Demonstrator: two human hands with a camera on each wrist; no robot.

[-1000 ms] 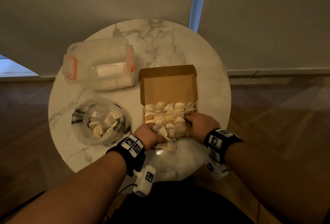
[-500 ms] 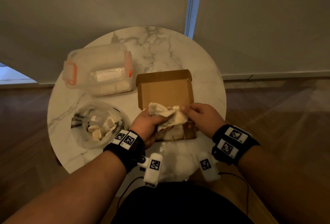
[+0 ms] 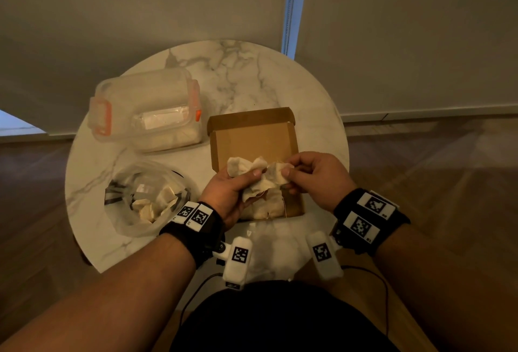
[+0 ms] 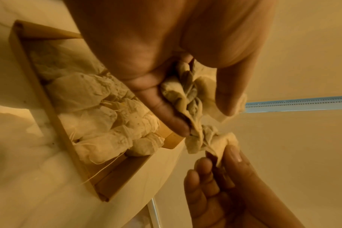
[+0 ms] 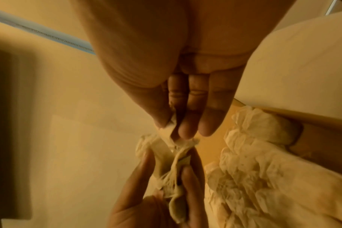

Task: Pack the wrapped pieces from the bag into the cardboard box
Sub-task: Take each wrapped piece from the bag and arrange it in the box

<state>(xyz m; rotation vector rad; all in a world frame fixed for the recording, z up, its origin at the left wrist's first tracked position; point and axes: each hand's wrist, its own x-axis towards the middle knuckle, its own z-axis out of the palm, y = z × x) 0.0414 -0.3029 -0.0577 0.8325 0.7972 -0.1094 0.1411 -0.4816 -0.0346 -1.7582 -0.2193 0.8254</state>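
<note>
A clump of wrapped pieces (image 3: 259, 180) is held up just above the near half of the cardboard box (image 3: 252, 138), which sits open on the marble table (image 3: 224, 71). The clump is gripped by the left hand (image 3: 228, 193), thumb pressed over it and fingers curled beneath, while one corner of it is pinched between thumb and forefinger of the right hand (image 3: 316, 180), the other fingers left loosely extended. More pieces (image 4: 107, 115) are seen packed inside the box below the hands, with loose threads trailing over its near wall. The bag (image 3: 145, 197), left of the box, is seen to hold further pieces. A clear tub with orange clips (image 3: 145, 110) stands behind the bag. Risk is judged to lie in the threads: if the clump is pulled apart sharply, a wrapper could be torn, or packed pieces could be dragged out over the low wall.
</note>
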